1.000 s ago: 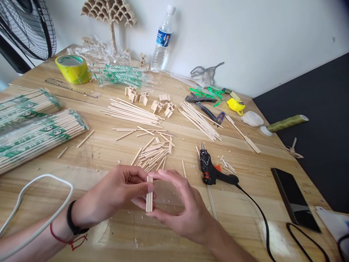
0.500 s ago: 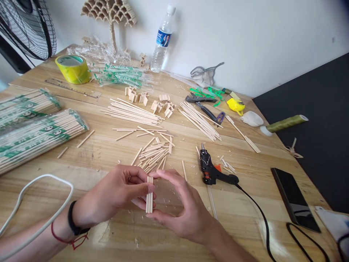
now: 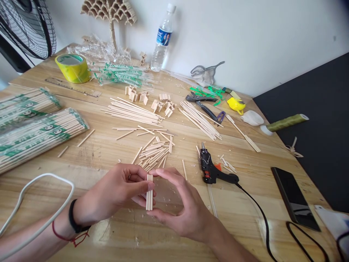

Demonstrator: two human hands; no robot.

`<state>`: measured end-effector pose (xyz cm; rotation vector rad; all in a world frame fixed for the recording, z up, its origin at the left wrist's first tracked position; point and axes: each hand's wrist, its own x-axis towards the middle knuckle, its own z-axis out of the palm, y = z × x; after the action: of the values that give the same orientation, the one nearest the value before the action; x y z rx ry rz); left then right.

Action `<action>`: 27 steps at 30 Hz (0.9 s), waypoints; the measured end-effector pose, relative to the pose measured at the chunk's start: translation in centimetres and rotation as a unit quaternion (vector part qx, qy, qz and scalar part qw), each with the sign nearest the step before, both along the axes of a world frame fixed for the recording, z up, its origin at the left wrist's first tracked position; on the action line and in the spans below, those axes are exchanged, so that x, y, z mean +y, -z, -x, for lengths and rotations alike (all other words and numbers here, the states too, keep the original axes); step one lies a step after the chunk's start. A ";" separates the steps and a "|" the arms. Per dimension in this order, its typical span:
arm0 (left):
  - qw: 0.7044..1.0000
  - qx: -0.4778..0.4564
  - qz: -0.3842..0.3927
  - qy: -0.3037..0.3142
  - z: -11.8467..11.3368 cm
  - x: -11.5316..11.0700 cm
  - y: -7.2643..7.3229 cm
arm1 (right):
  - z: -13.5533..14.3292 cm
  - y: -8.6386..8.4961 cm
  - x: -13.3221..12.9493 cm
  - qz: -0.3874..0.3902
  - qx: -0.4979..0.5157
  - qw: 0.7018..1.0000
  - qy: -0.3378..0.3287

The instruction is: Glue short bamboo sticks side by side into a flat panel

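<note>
A small bundle of short wooden sticks (image 3: 149, 198) stands upright between my hands, its sticks side by side. My left hand (image 3: 122, 191) pinches it from the left, thumb across the front and fingers behind. With the forefinger at its top end and the thumb at its bottom end, my right hand (image 3: 182, 207) grips the same bundle. Just beyond lies a loose pile of cut wooden sticks (image 3: 154, 154). Right of it, a black hot glue gun (image 3: 208, 167) rests on the wooden table (image 3: 131, 233).
Long sticks (image 3: 200, 120), stick clusters (image 3: 165, 105), pliers (image 3: 200, 97) and yellow tape (image 3: 72, 68) lie farther back. Packaged sticks (image 3: 40, 138) and a white cable (image 3: 49, 175) are at left. A phone (image 3: 294, 198) lies right; a bottle (image 3: 162, 40) stands by the wall.
Almost nothing differs. Both hands keep the same hold on the stick bundle, which appears very slightly higher in view.
</note>
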<state>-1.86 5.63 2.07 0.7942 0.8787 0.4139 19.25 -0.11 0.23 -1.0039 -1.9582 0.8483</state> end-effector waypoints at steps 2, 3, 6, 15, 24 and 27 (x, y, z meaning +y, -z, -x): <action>1.000 -0.003 -0.001 0.003 0.0 0.0 0.0 | 0.1 -0.1 0.0 -0.002 0.000 1.000 0.000; 1.000 -0.004 0.000 0.004 0.0 0.0 0.0 | 0.1 -0.1 0.1 -0.004 -0.001 1.000 0.001; 1.000 -0.006 0.008 0.008 -0.1 0.0 0.0 | 0.1 -0.2 0.1 -0.011 -0.002 1.000 0.001; 0.999 0.000 0.037 0.011 -0.3 0.2 -0.6 | 0.1 -0.2 0.1 -0.020 0.003 1.000 0.005; 1.000 -0.011 -0.004 0.022 0.1 -0.1 0.1 | 0.0 -0.1 0.0 -0.016 -0.004 1.000 -0.008; 1.000 -0.017 -0.003 0.022 0.0 -0.1 0.1 | 0.0 -0.1 0.0 -0.020 -0.005 1.000 -0.005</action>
<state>-1.90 5.50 2.00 0.8092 0.8259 0.3903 19.23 -0.07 0.32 -0.9776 -1.9837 0.8079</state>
